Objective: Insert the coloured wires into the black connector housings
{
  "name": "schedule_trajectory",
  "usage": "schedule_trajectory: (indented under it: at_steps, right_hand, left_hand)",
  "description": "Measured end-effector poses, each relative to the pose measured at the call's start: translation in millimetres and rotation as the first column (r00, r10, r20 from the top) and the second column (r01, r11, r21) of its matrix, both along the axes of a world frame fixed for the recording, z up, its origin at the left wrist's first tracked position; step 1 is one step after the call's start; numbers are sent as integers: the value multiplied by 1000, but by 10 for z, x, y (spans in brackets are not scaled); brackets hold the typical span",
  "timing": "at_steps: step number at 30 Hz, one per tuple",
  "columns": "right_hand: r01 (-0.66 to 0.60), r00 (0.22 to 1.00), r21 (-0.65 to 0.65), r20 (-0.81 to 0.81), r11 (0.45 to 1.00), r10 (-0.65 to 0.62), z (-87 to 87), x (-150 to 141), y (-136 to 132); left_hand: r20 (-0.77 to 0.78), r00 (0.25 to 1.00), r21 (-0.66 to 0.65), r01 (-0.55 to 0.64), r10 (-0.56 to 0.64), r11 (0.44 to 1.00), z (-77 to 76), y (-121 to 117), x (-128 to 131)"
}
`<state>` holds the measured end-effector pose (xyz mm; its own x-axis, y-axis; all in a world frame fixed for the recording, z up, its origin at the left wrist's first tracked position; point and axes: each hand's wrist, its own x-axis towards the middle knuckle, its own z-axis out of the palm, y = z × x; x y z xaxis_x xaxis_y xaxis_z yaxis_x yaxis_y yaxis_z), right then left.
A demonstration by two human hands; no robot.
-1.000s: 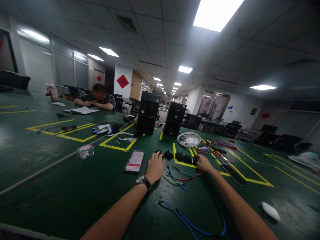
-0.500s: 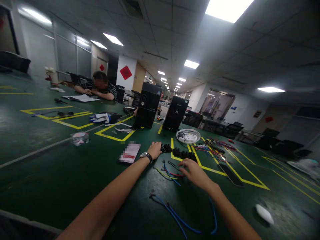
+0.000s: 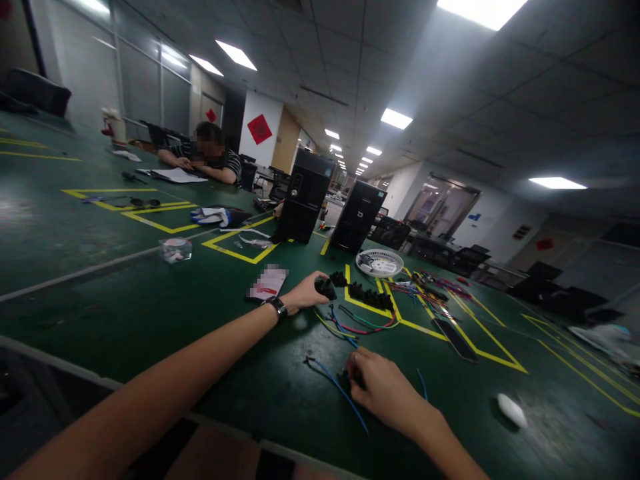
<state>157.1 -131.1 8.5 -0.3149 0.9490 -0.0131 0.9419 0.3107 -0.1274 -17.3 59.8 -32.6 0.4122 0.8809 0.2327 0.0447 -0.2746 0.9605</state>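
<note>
My left hand (image 3: 306, 292), with a watch at the wrist, is closed round a small black connector (image 3: 325, 287) on the green table (image 3: 150, 300). My right hand (image 3: 381, 391) rests nearer to me, its fingers curled over the end of a blue cable (image 3: 336, 385) that runs off to the left. A row of black connectors (image 3: 369, 297) lies just beyond my left hand. Loose coloured wires (image 3: 350, 325) lie between the two hands.
Two black computer towers (image 3: 304, 197) stand behind a white round basket (image 3: 379, 263). A phone (image 3: 269, 283), a flat black strip (image 3: 452, 337), a white object (image 3: 510, 410) and a wire bundle (image 3: 425, 291) lie about. A person sits far left at the table.
My right hand has drawn back from the black connectors towards me, onto the blue cable. My left hand has closed on a black connector. The camera has tilted and shifted.
</note>
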Motion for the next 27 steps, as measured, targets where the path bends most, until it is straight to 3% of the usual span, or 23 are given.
schedule_trajectory:
  at_steps: [5, 10, 13, 17, 21, 27]
  right_hand:
    - [159, 986, 101, -75, 982, -152, 15, 24, 124]
    - [222, 942, 333, -315, 916, -114, 130, -82, 420]
    - [229, 925, 441, -377, 868, -52, 75, -195, 601]
    - [252, 891, 497, -454, 830, 1, -73, -296, 742]
    - [245, 879, 488, -476, 838, 20, -153, -295, 775]
    - [266, 883, 482, -470, 835, -10, -196, -236, 783]
  left_hand:
    - [365, 921, -96, 179, -133, 979, -2, -262, -39]
    - [509, 833, -101, 307, -216, 946, 9, -434, 89]
    - [535, 811, -82, 330, -237, 941, -4, -489, 135]
    - [505, 837, -70, 285, -212, 956, -67, -470, 157]
    - [459, 870, -55, 231, -181, 971, -85, -440, 186]
    - [408, 891, -104, 259, -197, 960, -41, -479, 207]
